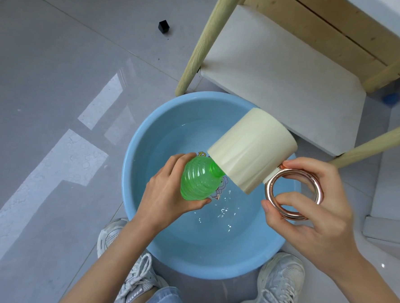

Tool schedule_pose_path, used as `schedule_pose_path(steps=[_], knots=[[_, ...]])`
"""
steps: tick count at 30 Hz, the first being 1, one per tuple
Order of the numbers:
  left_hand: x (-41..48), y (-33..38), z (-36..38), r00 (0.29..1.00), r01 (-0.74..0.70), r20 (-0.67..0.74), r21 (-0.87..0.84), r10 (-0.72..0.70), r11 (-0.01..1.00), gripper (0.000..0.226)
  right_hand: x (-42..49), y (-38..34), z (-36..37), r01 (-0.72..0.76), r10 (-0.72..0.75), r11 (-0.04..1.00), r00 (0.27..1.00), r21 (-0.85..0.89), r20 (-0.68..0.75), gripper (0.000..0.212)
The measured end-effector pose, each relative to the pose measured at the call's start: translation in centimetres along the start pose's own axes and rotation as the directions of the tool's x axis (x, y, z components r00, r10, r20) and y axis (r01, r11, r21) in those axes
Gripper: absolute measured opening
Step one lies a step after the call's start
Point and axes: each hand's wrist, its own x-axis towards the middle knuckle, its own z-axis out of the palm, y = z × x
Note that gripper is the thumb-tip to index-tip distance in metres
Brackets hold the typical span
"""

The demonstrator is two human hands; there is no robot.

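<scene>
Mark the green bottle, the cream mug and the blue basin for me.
green bottle (pixel 197 182), head view, ribbed body.
cream mug (pixel 252 148), head view, outer wall.
blue basin (pixel 134 160), head view, left inner wall.

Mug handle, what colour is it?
The mug handle is shiny rose gold; head view shows it best.

The floor is glossy pale grey tile with thin joints, and window light reflects off it in bright patches on its left part. A round light blue basin holding clear water stands on it. Two white lace-up sneakers are planted just beside the basin's near rim, the left sneaker touching it and the right sneaker close by. Just beyond the basin's far rim a pale wooden furniture leg meets the floor. A small black cube lies well apart, farther out. A small blue object, blurred, sits at right.
</scene>
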Motion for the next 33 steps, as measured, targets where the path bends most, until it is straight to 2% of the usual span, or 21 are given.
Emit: schedule_pose_path(steps=[6, 8, 11, 14, 17, 19, 24, 27, 30, 33], knots=[[-0.1, -0.2, 0.1, 1.000, 0.007, 0.008, 0.003, -0.007, 1.000, 0.088, -0.5, 0.3, 0.5, 0.008, -0.007, 1.000, 1.000, 0.012, -0.015, 0.029], [-0.1, -0.2, 0.2, 1.000, 0.017, 0.011, 0.008, -0.017, 1.000, 0.088, -0.5, 0.3, 0.6, -0.057, 0.059, 0.997, 0.998, 0.052, -0.028, 0.029], [-0.2, -0.4, 0.3, 0.999, 0.031, 0.019, 0.016, -0.031, 0.999, 0.089, -0.6, 0.5, 0.9, -0.243, 0.252, 0.944, 0.967, 0.222, -0.017, 0.032], [-0.3, -0.5, 0.3, 0.999, 0.048, 0.020, 0.020, -0.049, 0.999, 0.088, -0.6, 0.9, 1.4, -0.452, 0.475, 0.817, 0.880, 0.357, 0.027, 0.028], [-0.5, -0.7, 0.2, 0.997, 0.070, 0.028, 0.020, -0.070, 0.997, 0.086, -0.3, 1.5, 1.8, -0.640, 0.675, 0.607, 0.728, 0.471, 0.120, 0.027], [-0.6, -0.9, 0.1, 0.995, 0.085, 0.040, 0.028, -0.086, 0.996, 0.085, -0.4, 2.4, 2.4, -0.719, 0.741, 0.521, 0.648, 0.460, 0.175, 0.028], [-0.8, -1.1, -0.1, 0.990, 0.123, 0.059, 0.029, -0.124, 0.992, 0.086, -1.6, 4.9, 4.6, -0.836, 0.814, 0.428, 0.522, 0.343, 0.254, 0.038], [-0.9, -1.4, -0.2, 0.988, 0.142, 0.057, 0.031, -0.144, 0.989, 0.086, -1.9, 5.9, 5.9, -0.834, 0.794, 0.472, 0.543, 0.285, 0.273, 0.043], [-1.0, -1.6, -0.3, 0.986, 0.154, 0.056, 0.045, -0.156, 0.987, 0.086, -2.1, 7.0, 7.2, -0.782, 0.748, 0.593, 0.623, 0.190, 0.230, 0.044], [-1.1, -1.7, -0.5, 0.984, 0.166, 0.054, 0.058, -0.169, 0.984, 0.087, -2.5, 8.1, 8.6, -0.766, 0.744, 0.635, 0.642, 0.102, 0.185, 0.024]])
